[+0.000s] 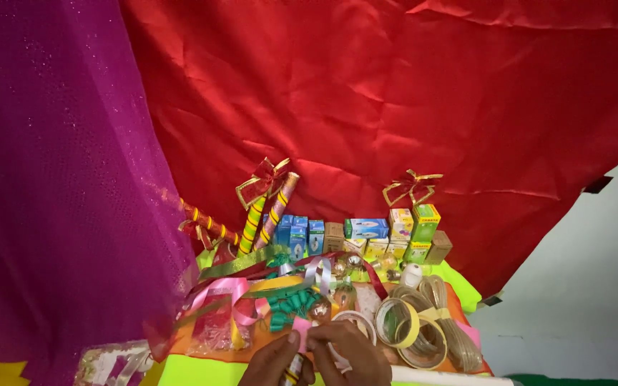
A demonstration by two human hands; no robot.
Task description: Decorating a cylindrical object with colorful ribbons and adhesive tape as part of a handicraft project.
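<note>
boxes (366, 239) behind ribbons (266, 297); tape rolls (409, 325) right of ribbons.

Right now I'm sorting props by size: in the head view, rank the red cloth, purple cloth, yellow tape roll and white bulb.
1. red cloth
2. purple cloth
3. yellow tape roll
4. white bulb
The tape lies nearer the camera, so the last two are unsure.

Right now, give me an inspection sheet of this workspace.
Surface: table under neon green and orange cloth.
Job's things: small pink ribbon piece pinched between both hands.
Clutter: curled ribbons, tape rolls, small boxes, striped sticks with bows, bulbs.
Hands: left hand and right hand meet at the bottom edge.
Cables: coiled clear cord.
Surroundings: red drape, purple glitter drape, pale wall.
</note>
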